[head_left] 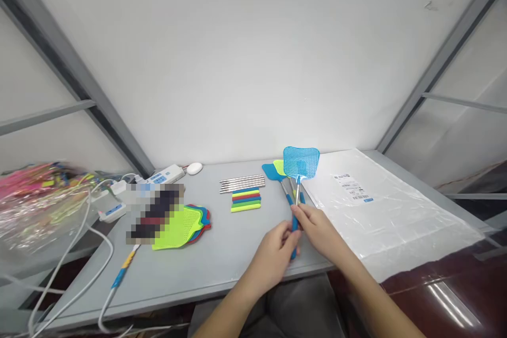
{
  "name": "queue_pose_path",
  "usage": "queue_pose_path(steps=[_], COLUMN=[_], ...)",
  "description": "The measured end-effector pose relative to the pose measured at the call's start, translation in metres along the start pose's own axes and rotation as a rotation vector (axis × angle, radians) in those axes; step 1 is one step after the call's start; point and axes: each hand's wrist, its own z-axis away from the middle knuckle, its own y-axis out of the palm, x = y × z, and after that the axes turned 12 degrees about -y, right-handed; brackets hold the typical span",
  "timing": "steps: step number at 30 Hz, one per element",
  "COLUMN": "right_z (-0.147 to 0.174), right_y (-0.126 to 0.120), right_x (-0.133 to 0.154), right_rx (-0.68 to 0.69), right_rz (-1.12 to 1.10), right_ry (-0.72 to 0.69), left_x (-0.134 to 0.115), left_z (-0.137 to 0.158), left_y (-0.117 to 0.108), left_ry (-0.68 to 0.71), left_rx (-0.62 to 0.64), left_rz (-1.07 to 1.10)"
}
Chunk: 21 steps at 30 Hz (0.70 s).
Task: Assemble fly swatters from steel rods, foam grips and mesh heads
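Upright in front of me is a blue fly swatter (301, 162) with a perforated head, a metal rod and a blue handle. My left hand (279, 245) wraps round the lower part of its handle. Higher up, where rod and handle meet, my right hand (315, 223) pinches it. Behind it on the table lie a second blue fly swatter (272, 172) and a yellow-green fly swatter (279, 167), both partly covered by the held one. To the left are several metal rods (241, 184) and a row of coloured handles (246, 200).
A stack of loose swatter heads (180, 228), yellow-green on top, lies on the grey table (222, 253). Power strips (166, 174), white cables (85, 219) and a round white object (194, 168) are at the left. A white plastic bag (380, 211) with a label covers the right side.
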Motion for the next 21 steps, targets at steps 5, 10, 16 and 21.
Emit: queue_pose_path(steps=[5,10,16,21], right_z=[-0.020,-0.045,-0.071,-0.071], right_y=[-0.047,-0.070,-0.075,-0.068], right_x=[-0.018,-0.029,-0.056,-0.070], right_rx=[0.035,0.118,0.221,0.376], right_rz=[0.242,0.511,0.728,0.926], right_ry=[0.128,0.292,0.348,0.289], left_x=[-0.026,-0.044,-0.031,-0.002], left_z=[-0.051,-0.094,-0.104,-0.094], left_y=[0.009,0.020,0.011,-0.010], left_ry=[0.043,0.099,0.247,0.425], left_rx=[-0.030,-0.098,-0.152,-0.218], left_rz=[-0.275,-0.513,-0.646,-0.752])
